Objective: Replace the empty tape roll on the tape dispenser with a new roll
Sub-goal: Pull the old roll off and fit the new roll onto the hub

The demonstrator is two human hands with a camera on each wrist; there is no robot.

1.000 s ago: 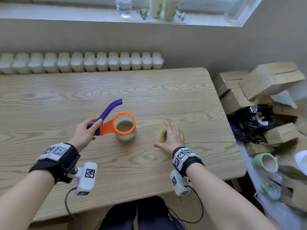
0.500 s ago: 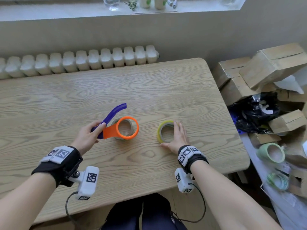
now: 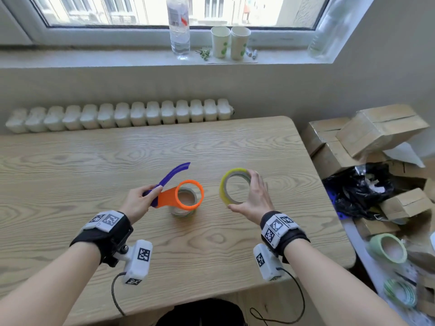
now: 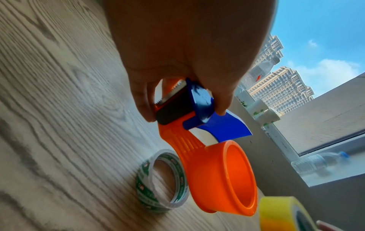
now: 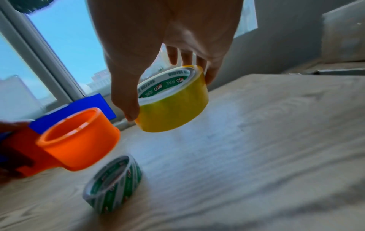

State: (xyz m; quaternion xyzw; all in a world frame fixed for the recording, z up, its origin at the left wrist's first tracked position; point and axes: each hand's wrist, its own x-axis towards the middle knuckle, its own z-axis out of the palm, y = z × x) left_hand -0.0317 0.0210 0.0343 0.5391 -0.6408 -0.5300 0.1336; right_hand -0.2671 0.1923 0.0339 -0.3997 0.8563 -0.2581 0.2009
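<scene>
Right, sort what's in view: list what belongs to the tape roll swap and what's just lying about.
Part of the job:
- tape dispenser, held in the left hand
- yellow tape roll, gripped by the right hand
- empty roll, lying on the table

Lying about:
- water bottle and paper cups on the windowsill
- cardboard boxes beside the table
- black bag

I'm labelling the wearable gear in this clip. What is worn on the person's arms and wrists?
Both forearms are bare, with no sleeves. Each wrist has a black strap topped by white blocks printed with black-and-white square markers: left wrist strap, right wrist strap. A white camera box bearing similar markers hangs under each wrist, left camera box and right camera box, each trailing a thin black cable.
</scene>
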